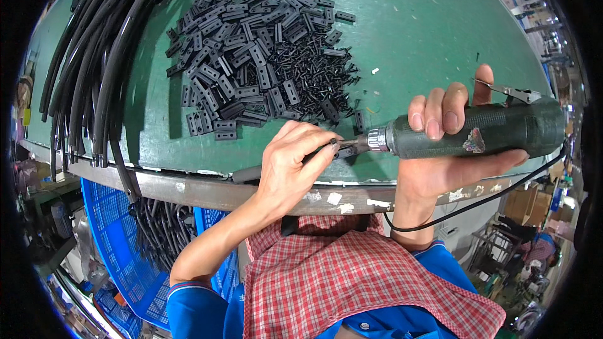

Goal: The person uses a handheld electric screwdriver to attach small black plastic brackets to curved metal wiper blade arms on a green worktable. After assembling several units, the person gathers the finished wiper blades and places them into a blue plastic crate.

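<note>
My right hand (440,150) grips a dark green electric screwdriver (483,130) held level, its metal tip pointing left. My left hand (292,160) pinches a small black screw (333,144) at that tip, fingers closed around it, over the near edge of the green table (414,31). Under my left hand lies a black tube (248,174) along the table edge. A heap of flat black plastic clips (245,56) and a pile of small black screws (314,72) lie just beyond my hands.
A bundle of long black tubes (94,56) runs along the table's left side and hangs over the edge. A blue plastic crate (125,245) with more tubes stands below left. The screwdriver's black cable (477,204) hangs under the metal table edge.
</note>
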